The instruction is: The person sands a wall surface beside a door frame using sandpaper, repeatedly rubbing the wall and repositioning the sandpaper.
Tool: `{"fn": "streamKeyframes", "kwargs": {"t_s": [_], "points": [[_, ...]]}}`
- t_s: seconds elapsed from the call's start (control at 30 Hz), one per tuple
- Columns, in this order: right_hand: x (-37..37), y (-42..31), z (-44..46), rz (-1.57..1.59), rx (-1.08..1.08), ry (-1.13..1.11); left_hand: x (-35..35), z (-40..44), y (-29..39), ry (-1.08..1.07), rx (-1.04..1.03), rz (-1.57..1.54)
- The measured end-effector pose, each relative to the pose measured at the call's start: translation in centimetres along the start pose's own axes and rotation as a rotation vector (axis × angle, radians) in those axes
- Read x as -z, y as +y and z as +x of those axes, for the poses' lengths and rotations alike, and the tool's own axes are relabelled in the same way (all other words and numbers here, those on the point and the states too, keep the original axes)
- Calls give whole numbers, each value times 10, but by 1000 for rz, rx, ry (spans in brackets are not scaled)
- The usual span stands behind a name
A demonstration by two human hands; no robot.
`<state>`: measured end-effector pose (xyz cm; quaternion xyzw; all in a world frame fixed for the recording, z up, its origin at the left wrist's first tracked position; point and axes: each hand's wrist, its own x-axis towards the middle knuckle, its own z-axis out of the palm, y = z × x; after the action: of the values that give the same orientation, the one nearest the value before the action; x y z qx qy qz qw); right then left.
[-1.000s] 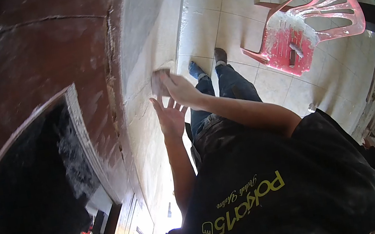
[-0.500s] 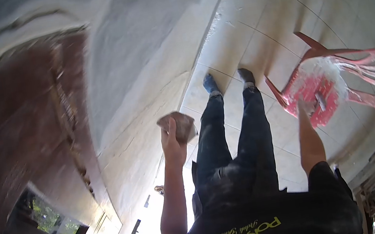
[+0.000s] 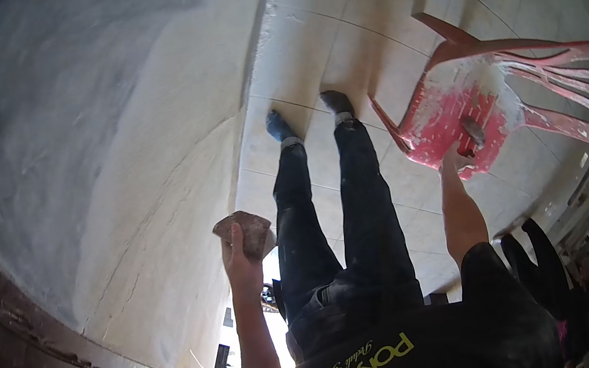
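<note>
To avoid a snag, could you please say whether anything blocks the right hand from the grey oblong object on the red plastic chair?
Nothing visible stands between the right hand and the grey object; a small dark piece lies close by.

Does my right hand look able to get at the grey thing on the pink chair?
Yes, most likely. The right hand is at the near side of the pink chair's seat, close to the grey thing, with nothing visible blocking it. The left hand, holding a brown block, is well clear.
</note>
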<state>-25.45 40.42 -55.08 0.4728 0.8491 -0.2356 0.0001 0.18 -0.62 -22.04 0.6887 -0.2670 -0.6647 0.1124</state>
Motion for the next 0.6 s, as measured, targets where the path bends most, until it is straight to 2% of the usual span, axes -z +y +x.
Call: {"fn": "streamKeyframes", "kwargs": {"t_s": [0.03, 0.07, 0.1, 0.17, 0.23, 0.27, 0.33, 0.37, 0.43, 0.5, 0.57, 0.6], "points": [[13, 2, 3, 36, 12, 66, -1, -2, -2, 13, 7, 15], [-10, 54, 46, -15, 0, 215, -5, -5, 0, 23, 20, 55], [-14, 59, 57, -71, -67, 187, 1, -1, -7, 40, 28, 50], [5, 55, 56, -139, -196, 50, 2, -5, -9, -7, -64, 575], [20, 33, 51, -145, -304, -198, -6, -4, -13, 19, 32, 263], [28, 30, 45, -251, -98, -185, -6, -6, -13, 41, 82, 112], [34, 27, 33, -457, 322, -175, -3, -7, -14, 8, 42, 276], [39, 16, 15, -377, 376, -252, 0, -10, -12, -6, 21, 359], [54, -39, -35, -207, 493, -402, -6, -15, -9, 2, 49, 138], [70, -84, -93, -6, 373, -649, -10, -17, -3, -15, 43, 24], [92, -130, -146, 360, -156, -1097, -5, -19, 0, -48, 14, 28], [103, -151, -171, 359, -144, -1258, -6, -21, 1, -70, -20, 16]]}}
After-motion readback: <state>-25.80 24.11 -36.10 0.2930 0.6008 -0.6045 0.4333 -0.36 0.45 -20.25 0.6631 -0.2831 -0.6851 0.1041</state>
